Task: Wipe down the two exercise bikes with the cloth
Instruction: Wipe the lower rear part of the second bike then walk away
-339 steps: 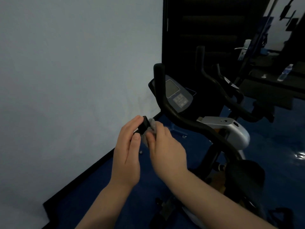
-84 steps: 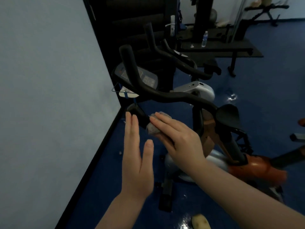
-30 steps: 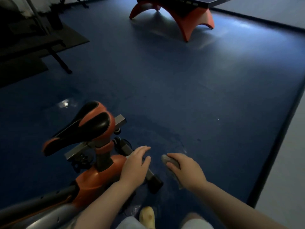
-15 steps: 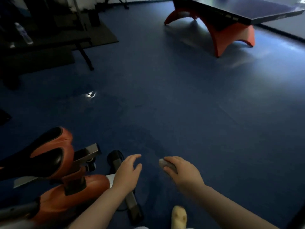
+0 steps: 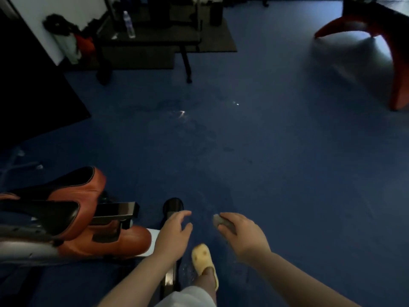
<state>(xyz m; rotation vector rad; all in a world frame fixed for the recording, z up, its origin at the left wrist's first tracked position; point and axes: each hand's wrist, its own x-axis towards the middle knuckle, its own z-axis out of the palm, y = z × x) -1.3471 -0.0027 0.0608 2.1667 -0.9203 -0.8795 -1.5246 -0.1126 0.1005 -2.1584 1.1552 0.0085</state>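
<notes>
Nearest, the right hand (image 5: 242, 235) is clenched around the balled grey cloth (image 5: 221, 222), held in the air off any surface, while the left hand (image 5: 174, 232) hangs loose-fingered and empty above the bike's rear floor bar (image 5: 173, 207). Left of them the orange-and-black saddle (image 5: 66, 196) sits untouched for now, so I judge wiping is unfinished; beyond, only blue floor (image 5: 265, 140) shows.

You stand on a dark blue floor (image 5: 276, 165), glossy with small bright glints at its middle. At near left, the exercise bike's base bar (image 5: 172, 209) rests on it, with your yellow slipper (image 5: 202, 259) planted just to its right. Far left, a black mat (image 5: 159, 49) lies under a dark bench, and an orange table leg (image 5: 398, 83) stands at far right.
</notes>
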